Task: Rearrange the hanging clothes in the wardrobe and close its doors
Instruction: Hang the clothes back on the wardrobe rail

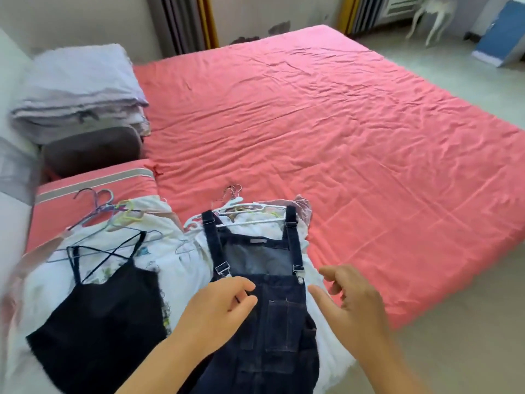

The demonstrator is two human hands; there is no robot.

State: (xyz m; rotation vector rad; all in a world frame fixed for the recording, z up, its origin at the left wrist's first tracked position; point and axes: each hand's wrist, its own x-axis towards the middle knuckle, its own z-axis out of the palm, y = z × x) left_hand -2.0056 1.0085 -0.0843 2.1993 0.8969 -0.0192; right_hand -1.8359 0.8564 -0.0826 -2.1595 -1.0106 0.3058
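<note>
A dark denim dungaree dress [279, 317] on a white hanger [235, 211] lies on top of a pile of white clothes [187, 260] at the near edge of the bed. To its left lies a black strappy top [105, 322] on a thin wire hanger. Several coloured hangers [113, 211] stick out at the pile's far end. My left hand [218, 311] hovers over the dungaree's left side with loosely curled fingers, holding nothing. My right hand [352, 302] floats just right of the dungaree, fingers relaxed and empty. No wardrobe is in view.
The bed has a wide pink sheet [341, 132]. A pink striped pillow [93, 189], a brown cushion [93, 149] and a folded lilac blanket [76, 92] sit at the left. Pale floor runs along the right, with a blue-and-white box [502, 38] and a white furniture leg [431, 21].
</note>
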